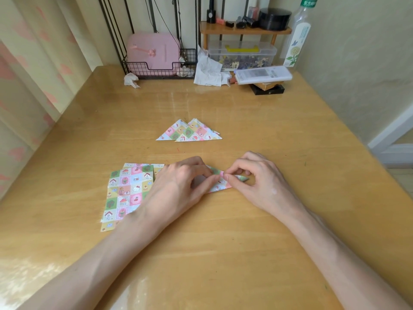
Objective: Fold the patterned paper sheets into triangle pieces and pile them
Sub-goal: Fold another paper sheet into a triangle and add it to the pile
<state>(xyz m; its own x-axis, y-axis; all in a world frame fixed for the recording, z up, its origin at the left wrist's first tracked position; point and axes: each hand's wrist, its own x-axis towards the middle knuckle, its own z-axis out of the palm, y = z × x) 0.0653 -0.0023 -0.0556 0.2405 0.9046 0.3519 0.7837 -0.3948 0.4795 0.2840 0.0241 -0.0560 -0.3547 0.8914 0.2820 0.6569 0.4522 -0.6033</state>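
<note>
I am working one patterned sheet (220,184) at the near centre of the wooden table (223,247). My left hand (178,184) is covering its left part, with thumb and curled fingers holding it down. My right hand (257,180) is pinching its right part between thumb and forefinger, the other fingers curled. The sheet is partly folded, but I cannot tell its exact shape under my hands. A stack of unfolded sheets (125,191) is lying flat to the left, partly under my left wrist. Finished triangle pieces (190,132) are lying overlapped farther off, well apart from both hands.
</note>
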